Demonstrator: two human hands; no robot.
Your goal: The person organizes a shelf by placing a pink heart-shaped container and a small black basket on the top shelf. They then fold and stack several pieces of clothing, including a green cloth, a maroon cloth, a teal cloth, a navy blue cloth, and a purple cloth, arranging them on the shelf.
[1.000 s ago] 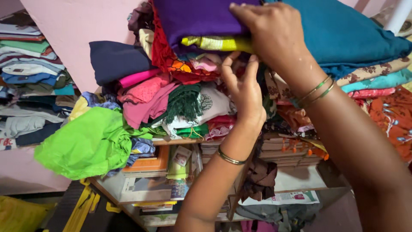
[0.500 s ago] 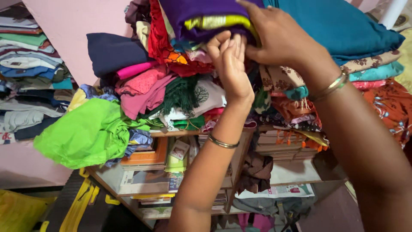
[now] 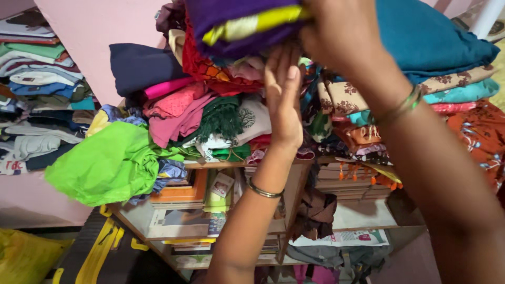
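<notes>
**Purple Cloth Gripped at the Top of a Crowded Shelf**

The folded purple cloth (image 3: 236,16) with its yellow-green band (image 3: 247,25) sits at the top of a heaped pile of clothes, at the upper edge of the view. It looks soft and limp, fairly light, likely to sag or unfold if taken by one corner only; the folded edge, where the layers are thick, seems the soundest place to hold it. It should not be slippery, though the looser pieces beneath could drag along with it.

The right hand (image 3: 336,37) closes over the cloth's right end, fingers curled around the fold, so its grip is shut on the fabric. The left hand (image 3: 283,100) is just below, flat and open, fingers pointing up and touching the underside of the purple bundle; it clasps nothing. The cloth thus lies above the left hand and inside the right one.

Just right of the cloth is a large teal fabric (image 3: 426,42), with patterned and orange pieces stacked under it. To the left lie a red printed garment (image 3: 202,63), a navy fold (image 3: 139,66), pink pieces (image 3: 176,113) and a bright green cloth (image 3: 105,163) spilling over the shelf (image 3: 221,165) edge. Books and papers (image 3: 181,194) fill the lower shelves, and another clothes stack (image 3: 37,84) stands at far left.
</notes>
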